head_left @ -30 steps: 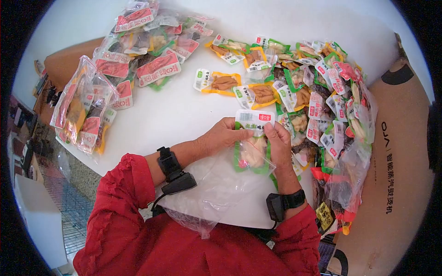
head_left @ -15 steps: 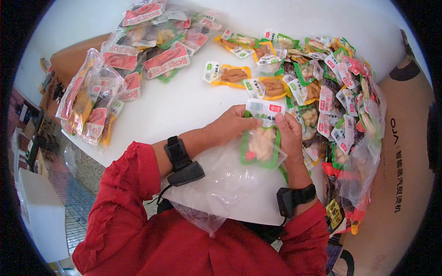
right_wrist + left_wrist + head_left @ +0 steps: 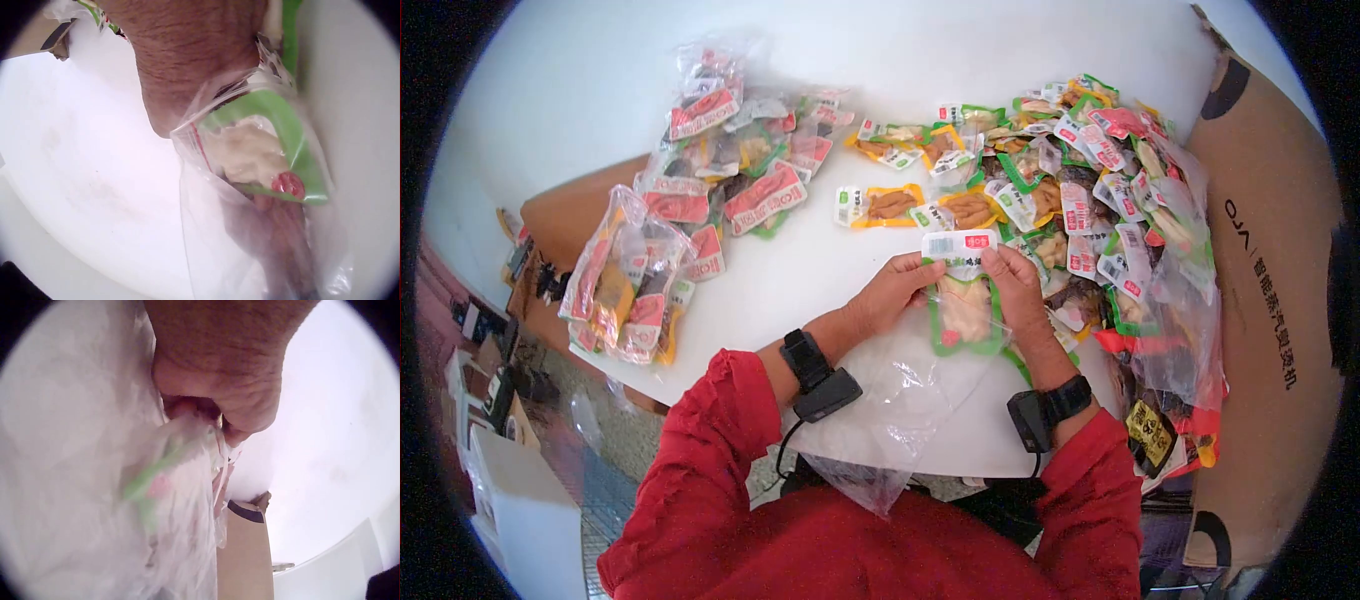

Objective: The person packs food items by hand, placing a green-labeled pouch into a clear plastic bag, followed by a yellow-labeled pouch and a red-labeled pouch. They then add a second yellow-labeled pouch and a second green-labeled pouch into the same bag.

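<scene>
1 green-edged pkt (image 3: 962, 312), pale contents, white label (image 3: 958, 243) up: betw. L hand (image 3: 888, 294) & R hand (image 3: 1017, 287), above white tbl (image 3: 775, 275). L: pinching label's left side. R: ditto, right side. Pkt body seen thru clear bag (image 3: 870, 400). Pkt pile (image 3: 1080, 215) beyond R hand.

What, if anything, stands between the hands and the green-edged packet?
Nothing visible at the white header of the green-edged food packet, which the left hand and right hand pinch. A clear plastic bag covers its lower part in the right wrist view; whether it reaches under either grip is unclear.
</scene>
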`<state>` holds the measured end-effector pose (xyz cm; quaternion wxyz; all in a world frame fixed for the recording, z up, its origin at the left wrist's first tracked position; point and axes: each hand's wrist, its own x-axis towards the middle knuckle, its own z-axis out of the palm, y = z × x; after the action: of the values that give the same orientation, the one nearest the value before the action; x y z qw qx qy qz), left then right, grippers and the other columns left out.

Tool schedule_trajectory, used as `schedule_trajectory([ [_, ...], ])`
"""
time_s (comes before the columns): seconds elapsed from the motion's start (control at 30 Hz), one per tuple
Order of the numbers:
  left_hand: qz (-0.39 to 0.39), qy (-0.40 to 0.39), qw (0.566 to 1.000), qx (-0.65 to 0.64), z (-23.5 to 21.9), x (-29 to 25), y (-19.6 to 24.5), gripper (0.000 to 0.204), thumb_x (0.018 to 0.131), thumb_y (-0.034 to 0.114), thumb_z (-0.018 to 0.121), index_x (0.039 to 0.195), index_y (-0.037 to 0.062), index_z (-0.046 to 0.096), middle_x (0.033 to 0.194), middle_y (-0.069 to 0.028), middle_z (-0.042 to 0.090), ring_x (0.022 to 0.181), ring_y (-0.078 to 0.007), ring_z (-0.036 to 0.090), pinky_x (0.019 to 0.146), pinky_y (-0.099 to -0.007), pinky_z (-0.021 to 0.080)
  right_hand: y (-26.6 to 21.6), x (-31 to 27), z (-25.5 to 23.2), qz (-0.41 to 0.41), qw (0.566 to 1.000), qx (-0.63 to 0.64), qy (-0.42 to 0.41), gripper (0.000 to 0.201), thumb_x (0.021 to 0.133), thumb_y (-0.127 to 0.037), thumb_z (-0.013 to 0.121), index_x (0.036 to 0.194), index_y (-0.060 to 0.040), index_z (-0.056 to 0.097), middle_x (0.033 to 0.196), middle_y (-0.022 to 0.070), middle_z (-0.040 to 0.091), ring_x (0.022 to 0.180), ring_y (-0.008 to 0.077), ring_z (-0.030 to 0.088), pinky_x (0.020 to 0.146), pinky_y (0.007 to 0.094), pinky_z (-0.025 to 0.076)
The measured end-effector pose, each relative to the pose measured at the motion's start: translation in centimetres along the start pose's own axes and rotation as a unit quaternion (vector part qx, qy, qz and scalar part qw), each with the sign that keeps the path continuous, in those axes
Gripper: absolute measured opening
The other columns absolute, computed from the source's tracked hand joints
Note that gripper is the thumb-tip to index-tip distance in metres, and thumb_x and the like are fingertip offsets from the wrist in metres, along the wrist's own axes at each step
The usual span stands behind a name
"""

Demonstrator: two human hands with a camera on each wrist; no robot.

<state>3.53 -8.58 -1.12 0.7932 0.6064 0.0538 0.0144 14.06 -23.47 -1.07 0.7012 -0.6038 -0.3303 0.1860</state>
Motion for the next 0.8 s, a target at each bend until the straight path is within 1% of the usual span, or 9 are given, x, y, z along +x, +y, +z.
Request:
schedule_trajectory([
  [0.07, 0.004, 0.020, 0.999, -0.034, 0.1, 0.2, -0.4, 0.019, 0.087, 0.023, 0.051, 0.097, 0.0095, 0.059, 0.074, 0.0064, 0.054, 0.056, -0.0020, 0.039, 0.048, -0.0178, 0.030, -0.3, -0.2, 0.0, 0.001, 1.000, 0.010, -0.004, 0.028, 0.088, -0.027, 0.050, 0.089, -0.0005, 0.059, 0.077, -0.0011, 0.055, 0.073, 0.0052, 0.047, 0.068, 0.0204, 0.039],
  [0.17, 0.014, -0.008, 0.999, -0.040, -0.2, 0.3, -0.5, 0.023, 0.087, 0.026, 0.052, 0.102, 0.0095, 0.058, 0.079, 0.0070, 0.055, 0.059, -0.0006, 0.038, 0.050, -0.0159, 0.030, -0.4, -0.2, -0.1, -0.009, 1.000, 0.007, -0.004, 0.028, 0.088, -0.026, 0.050, 0.088, -0.0001, 0.059, 0.075, -0.0023, 0.053, 0.070, 0.0046, 0.045, 0.064, 0.0200, 0.038],
  [0.4, 0.002, -0.006, 0.997, -0.073, -0.1, 0.3, -0.6, 0.019, 0.086, 0.021, 0.054, 0.099, 0.0092, 0.058, 0.079, 0.0064, 0.055, 0.058, -0.0008, 0.040, 0.049, -0.0153, 0.030, 0.1, 0.0, -0.5, -0.018, 1.000, -0.011, -0.015, 0.028, 0.087, -0.026, 0.050, 0.089, 0.0004, 0.059, 0.072, -0.0033, 0.052, 0.067, 0.0041, 0.043, 0.060, 0.0203, 0.038],
  [0.47, -0.014, -0.005, 0.997, -0.082, -0.6, 0.5, -1.0, 0.018, 0.083, 0.015, 0.056, 0.100, 0.0076, 0.058, 0.086, 0.0032, 0.059, 0.065, -0.0031, 0.048, 0.052, -0.0174, 0.036, 0.3, 0.1, -0.6, -0.014, 1.000, -0.005, -0.011, 0.028, 0.087, -0.027, 0.050, 0.089, 0.0003, 0.059, 0.072, -0.0031, 0.052, 0.067, 0.0042, 0.044, 0.059, 0.0205, 0.038],
  [0.5, -0.015, -0.006, 0.997, -0.082, -0.8, 0.6, -1.3, 0.018, 0.083, 0.015, 0.056, 0.100, 0.0076, 0.058, 0.086, 0.0032, 0.059, 0.065, -0.0031, 0.048, 0.052, -0.0174, 0.036, 0.4, 0.2, -0.5, -0.009, 1.000, 0.011, -0.001, 0.029, 0.087, -0.027, 0.050, 0.089, 0.0002, 0.059, 0.073, -0.0029, 0.052, 0.067, 0.0044, 0.044, 0.060, 0.0207, 0.038],
  [0.57, -0.009, -0.054, 0.998, -0.018, -0.9, 0.6, -1.5, 0.025, 0.082, 0.014, 0.057, 0.106, 0.0055, 0.055, 0.094, 0.0007, 0.059, 0.074, -0.0049, 0.052, 0.061, -0.0190, 0.042, 0.6, 0.3, -0.5, -0.002, 1.000, 0.028, 0.009, 0.029, 0.087, -0.028, 0.050, 0.089, 0.0000, 0.059, 0.073, -0.0026, 0.053, 0.067, 0.0047, 0.044, 0.060, 0.0209, 0.039],
  [0.7, 0.001, -0.076, 0.997, 0.009, 0.1, 0.4, -1.1, 0.025, 0.083, 0.014, 0.056, 0.107, 0.0062, 0.052, 0.090, 0.0029, 0.056, 0.067, -0.0024, 0.045, 0.056, -0.0171, 0.037, 1.0, 0.5, -0.6, 0.008, 0.998, 0.059, 0.037, 0.030, 0.086, -0.029, 0.051, 0.089, -0.0003, 0.060, 0.076, -0.0016, 0.055, 0.069, 0.0057, 0.047, 0.063, 0.0207, 0.040],
  [0.77, -0.005, -0.092, 0.996, 0.013, 0.6, 0.1, -0.7, 0.032, 0.083, 0.016, 0.057, 0.112, 0.0042, 0.048, 0.099, 0.0006, 0.055, 0.080, -0.0052, 0.050, 0.069, -0.0202, 0.042, 1.2, 0.6, -0.8, -0.002, 0.998, 0.055, 0.041, 0.030, 0.086, -0.029, 0.051, 0.090, -0.0004, 0.060, 0.077, -0.0013, 0.055, 0.070, 0.0061, 0.047, 0.064, 0.0206, 0.040],
  [0.8, -0.005, -0.092, 0.996, 0.013, 0.6, 0.1, -0.7, 0.032, 0.083, 0.016, 0.057, 0.112, 0.0042, 0.048, 0.099, 0.0006, 0.055, 0.080, -0.0052, 0.050, 0.069, -0.0202, 0.042, 1.2, 0.6, -1.0, -0.002, 0.997, 0.058, 0.045, 0.030, 0.086, -0.029, 0.051, 0.090, -0.0002, 0.060, 0.078, -0.0007, 0.056, 0.072, 0.0066, 0.048, 0.065, 0.0210, 0.040],
])
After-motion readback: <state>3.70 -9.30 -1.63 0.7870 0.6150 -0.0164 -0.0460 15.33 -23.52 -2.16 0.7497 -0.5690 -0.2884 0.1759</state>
